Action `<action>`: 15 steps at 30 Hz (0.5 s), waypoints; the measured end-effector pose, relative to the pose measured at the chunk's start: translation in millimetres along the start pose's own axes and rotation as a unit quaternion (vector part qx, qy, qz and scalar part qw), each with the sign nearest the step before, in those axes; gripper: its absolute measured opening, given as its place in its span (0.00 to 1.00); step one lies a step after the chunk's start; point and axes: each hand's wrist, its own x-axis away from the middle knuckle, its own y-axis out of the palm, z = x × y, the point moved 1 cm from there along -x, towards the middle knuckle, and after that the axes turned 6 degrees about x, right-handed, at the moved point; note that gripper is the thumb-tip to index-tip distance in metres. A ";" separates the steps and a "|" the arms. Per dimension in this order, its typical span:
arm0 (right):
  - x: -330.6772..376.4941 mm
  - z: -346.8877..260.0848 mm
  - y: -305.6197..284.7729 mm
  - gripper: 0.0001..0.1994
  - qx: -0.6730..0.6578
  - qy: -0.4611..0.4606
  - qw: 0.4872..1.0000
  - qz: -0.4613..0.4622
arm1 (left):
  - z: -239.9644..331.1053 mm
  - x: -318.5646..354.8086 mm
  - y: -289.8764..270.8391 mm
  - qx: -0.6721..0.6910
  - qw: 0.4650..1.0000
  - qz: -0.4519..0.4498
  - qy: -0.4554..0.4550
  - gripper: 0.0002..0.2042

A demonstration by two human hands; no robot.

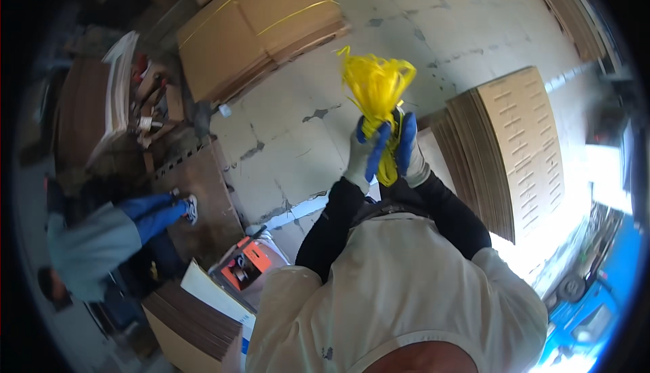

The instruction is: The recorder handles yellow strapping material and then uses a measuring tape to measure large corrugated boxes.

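one bundle of yellow plastic strapping point(376, 92) is being held up over the concrete floor point(433, 21), both gloved hands clamping it: left hand point(364, 153) and right hand point(408, 148), fingers curling shut around its lower end. two strapped stacks of flat brown cardboard point(261, 31) are lying beyond; another stack point(508, 149) is leaning at the right.

The left hand point(363, 153) and right hand point(408, 148), both in white gloves with blue fingers, grip a bunch of yellow plastic strapping point(376, 88) from either side, its loops fanning out above the fingers. To the right stands a stack of flat cardboard sheets point(514, 142). Far left, strapped cardboard bundles point(261, 27) lie on the concrete floor point(284, 142). At the left edge another person point(101, 237) crouches in blue trousers.
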 end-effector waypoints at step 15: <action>-297.7 -70.0 -124.0 0.24 0.037 -0.008 0.999 0.003 | 74.6 -330.5 45.1 0.022 0.993 -0.051 -0.100 0.19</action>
